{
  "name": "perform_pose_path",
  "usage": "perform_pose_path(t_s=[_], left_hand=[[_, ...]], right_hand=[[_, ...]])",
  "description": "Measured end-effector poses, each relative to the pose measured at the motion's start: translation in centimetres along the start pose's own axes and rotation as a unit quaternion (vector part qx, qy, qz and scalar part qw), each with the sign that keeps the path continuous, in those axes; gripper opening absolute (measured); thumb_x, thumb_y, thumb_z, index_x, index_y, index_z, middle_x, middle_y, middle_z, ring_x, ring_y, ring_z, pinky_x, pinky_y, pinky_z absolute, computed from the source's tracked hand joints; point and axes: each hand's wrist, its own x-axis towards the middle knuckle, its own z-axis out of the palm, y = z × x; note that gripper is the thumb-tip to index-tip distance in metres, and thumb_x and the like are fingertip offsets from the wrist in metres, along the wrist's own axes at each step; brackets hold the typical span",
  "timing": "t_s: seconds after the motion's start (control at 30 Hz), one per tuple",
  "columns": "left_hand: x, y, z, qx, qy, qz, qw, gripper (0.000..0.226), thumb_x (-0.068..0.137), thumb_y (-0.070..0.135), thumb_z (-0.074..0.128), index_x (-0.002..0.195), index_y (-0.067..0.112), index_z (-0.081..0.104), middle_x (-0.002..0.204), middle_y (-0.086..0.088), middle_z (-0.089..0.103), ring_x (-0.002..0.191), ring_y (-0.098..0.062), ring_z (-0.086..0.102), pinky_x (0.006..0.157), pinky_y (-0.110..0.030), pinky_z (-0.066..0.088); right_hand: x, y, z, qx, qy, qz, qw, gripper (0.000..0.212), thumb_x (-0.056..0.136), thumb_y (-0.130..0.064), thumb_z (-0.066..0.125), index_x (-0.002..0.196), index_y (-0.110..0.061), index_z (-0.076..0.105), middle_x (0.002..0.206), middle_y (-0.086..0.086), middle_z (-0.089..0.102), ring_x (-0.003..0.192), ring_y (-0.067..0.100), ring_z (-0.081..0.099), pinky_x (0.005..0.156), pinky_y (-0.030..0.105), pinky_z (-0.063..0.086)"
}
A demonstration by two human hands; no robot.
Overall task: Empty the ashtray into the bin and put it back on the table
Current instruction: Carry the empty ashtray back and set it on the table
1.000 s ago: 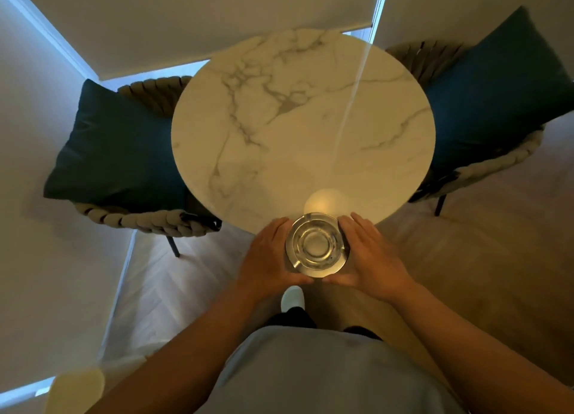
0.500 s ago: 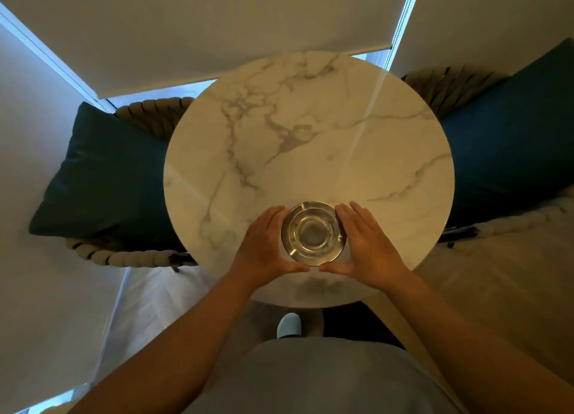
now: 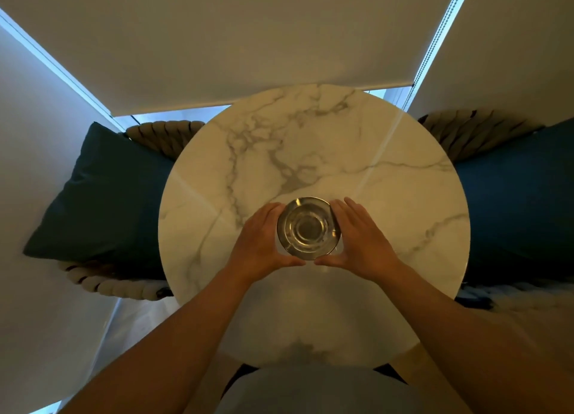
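Observation:
A round silver metal ashtray [image 3: 308, 226] is over the middle of the round white marble table [image 3: 403, 196]. Its bowl looks empty and shiny. My left hand [image 3: 262, 239] cups its left side and my right hand [image 3: 360, 236] cups its right side, with both thumbs meeting under its near edge. I cannot tell whether the ashtray rests on the tabletop or hangs just above it. No bin is in view.
A woven rope chair with a dark teal cushion [image 3: 102, 196] stands left of the table, and a second one with its own cushion [image 3: 515, 202] stands right. Lowered roller blinds [image 3: 233, 41] hang behind the table. Light floor shows at lower left.
Both hands have carried the ashtray forward from beyond the table's near edge to over its middle. I have stepped closer, so the table fills more of the view.

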Motion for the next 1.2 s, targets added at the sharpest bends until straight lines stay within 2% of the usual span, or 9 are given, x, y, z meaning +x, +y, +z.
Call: perform_pose_path(t_s=[0.13,0.23,0.37,0.47,0.6,0.73,0.93,1.2], left_hand=[[3.3,-1.7,-0.1,0.022,-0.026,0.007,0.999,0.114,0.046,0.059,0.089,0.140,0.018,0.041,0.140,0.002,0.050,0.128,-0.014,0.046,0.106,-0.022,0.033],[5.6,-3.5,0.1,0.030,-0.037,0.026,0.999,0.108,0.046,0.060,0.089,0.135,0.014,0.049,0.132,-0.002,0.056,0.120,-0.020,0.055,0.102,-0.032,0.044],[7.7,-5.7,1.3,0.035,-0.048,0.022,0.998,0.100,0.045,0.060,0.090,0.126,0.011,0.057,0.119,-0.004,0.062,0.109,-0.023,0.060,0.094,-0.037,0.050],[8.5,-7.4,2.5,0.043,-0.050,0.024,0.998,0.097,0.046,0.055,0.092,0.123,0.008,0.059,0.116,-0.008,0.063,0.106,-0.027,0.062,0.091,-0.038,0.051],[9.1,-8.7,3.9,0.055,-0.082,-0.004,0.995,0.108,0.044,0.056,0.091,0.133,0.007,0.053,0.130,-0.010,0.057,0.122,-0.030,0.056,0.102,-0.043,0.047],[9.1,-9.4,5.1,0.065,-0.111,-0.049,0.991,0.123,0.043,0.061,0.088,0.145,0.010,0.043,0.152,-0.015,0.041,0.144,-0.033,0.035,0.118,-0.044,0.032],[9.2,-9.7,6.0,0.080,-0.106,-0.064,0.989,0.125,0.041,0.071,0.078,0.146,0.013,0.041,0.155,-0.016,0.037,0.147,-0.036,0.029,0.118,-0.047,0.028],[9.2,-9.8,6.7,0.101,-0.111,-0.057,0.987,0.121,0.046,0.068,0.080,0.147,0.015,0.038,0.158,-0.014,0.033,0.150,-0.033,0.024,0.120,-0.046,0.025]], right_hand=[[3.0,0.8,0.4,0.001,-0.009,0.020,1.000,0.121,0.056,-0.065,0.081,0.148,-0.007,0.027,0.152,0.008,0.036,0.146,0.031,0.022,0.119,0.048,0.022],[5.1,1.2,2.0,0.014,-0.019,0.053,0.998,0.120,0.055,-0.064,0.083,0.147,-0.007,0.030,0.149,0.007,0.040,0.144,0.030,0.028,0.120,0.044,0.022],[7.4,2.0,4.4,0.004,-0.029,0.074,0.997,0.116,0.056,-0.064,0.083,0.142,-0.001,0.038,0.141,0.012,0.048,0.135,0.032,0.039,0.115,0.040,0.028],[8.4,2.4,5.9,-0.005,-0.039,0.089,0.995,0.118,0.056,-0.061,0.084,0.144,0.002,0.035,0.147,0.016,0.042,0.143,0.034,0.031,0.121,0.040,0.021],[9.3,3.1,6.9,-0.018,-0.055,0.102,0.993,0.121,0.058,-0.064,0.080,0.148,0.000,0.029,0.154,0.016,0.034,0.148,0.033,0.021,0.123,0.041,0.015],[9.4,3.4,7.6,-0.021,-0.059,0.113,0.992,0.121,0.058,-0.063,0.081,0.149,0.000,0.029,0.157,0.019,0.027,0.150,0.036,0.014,0.123,0.041,0.015],[9.5,3.9,8.0,-0.032,-0.063,0.113,0.991,0.121,0.058,-0.065,0.079,0.148,-0.001,0.030,0.159,0.021,0.021,0.150,0.037,0.009,0.123,0.044,0.016],[9.1,4.2,8.5,-0.041,-0.061,0.115,0.991,0.118,0.060,-0.063,0.079,0.149,-0.002,0.030,0.160,0.020,0.019,0.151,0.036,0.007,0.123,0.043,0.014]])
